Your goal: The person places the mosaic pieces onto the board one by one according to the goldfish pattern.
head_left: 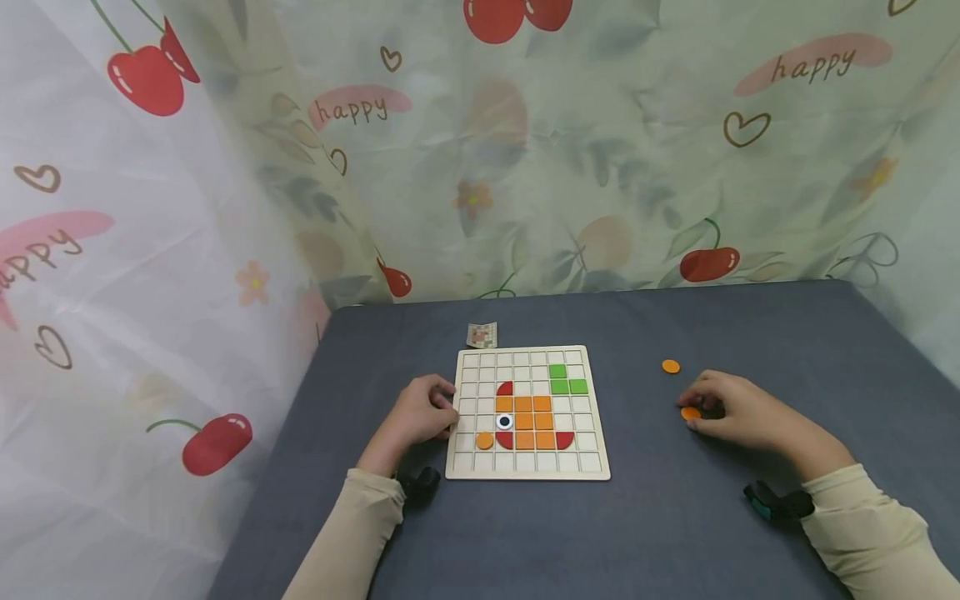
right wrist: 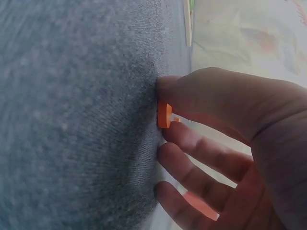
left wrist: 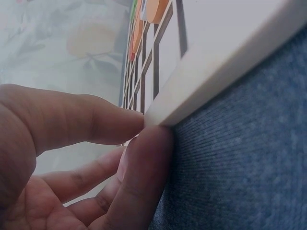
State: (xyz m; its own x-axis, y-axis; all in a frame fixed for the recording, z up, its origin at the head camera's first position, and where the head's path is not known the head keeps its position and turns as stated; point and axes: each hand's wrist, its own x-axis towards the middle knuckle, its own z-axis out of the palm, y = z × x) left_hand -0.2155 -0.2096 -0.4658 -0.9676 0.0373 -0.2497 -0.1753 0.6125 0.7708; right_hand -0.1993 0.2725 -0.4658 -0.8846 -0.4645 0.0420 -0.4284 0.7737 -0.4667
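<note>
A pale wooden grid board (head_left: 528, 475) lies on the table. My left hand (head_left: 423, 410) is at its left edge; in the left wrist view, the thumb (left wrist: 146, 177) and index fingertip hold the board's rim (left wrist: 192, 91). On the grid, orange squares (head_left: 523, 422) form a block with red quarter-round pieces (head_left: 565, 440), an eye piece (head_left: 505, 422), an orange disc (head_left: 485, 441) and green squares (head_left: 559, 387). To the right, my right hand (head_left: 738, 410) has thumb and index finger about another orange disc (right wrist: 164, 115) on the cloth, pinching it by its edges.
A further loose orange disc (head_left: 671, 367) lies beyond the right hand. Behind the board is a small patterned card (head_left: 482, 335). Dark grey cloth (head_left: 645, 525) covers the table, and printed curtains (head_left: 555, 167) hang behind it and at the left.
</note>
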